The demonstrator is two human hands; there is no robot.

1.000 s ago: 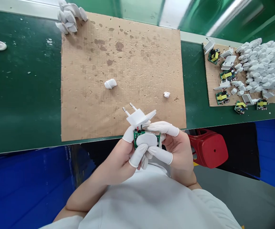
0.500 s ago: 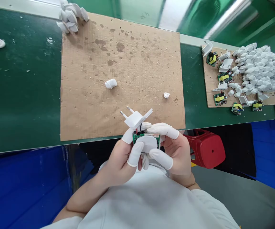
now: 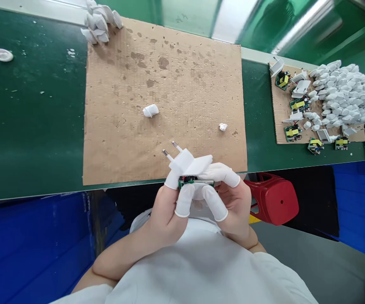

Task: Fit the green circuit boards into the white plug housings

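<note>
Head view, lower centre: left hand [image 3: 170,207] and right hand [image 3: 235,196] are closed on the circuit board [image 3: 205,183], apparently pressing white putty [image 3: 198,192]; next, even thumb pressure seems required.

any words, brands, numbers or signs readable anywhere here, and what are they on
No readable text anywhere.
Held circuit board: any print is too small to read.
White plug part: no lettering shows.
Cardboard sheet: stains, no lettering.
Red stool: none visible.

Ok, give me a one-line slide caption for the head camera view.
Left hand and right hand holding a circuit board and white two-pin plug near a stained cardboard sheet.
</note>
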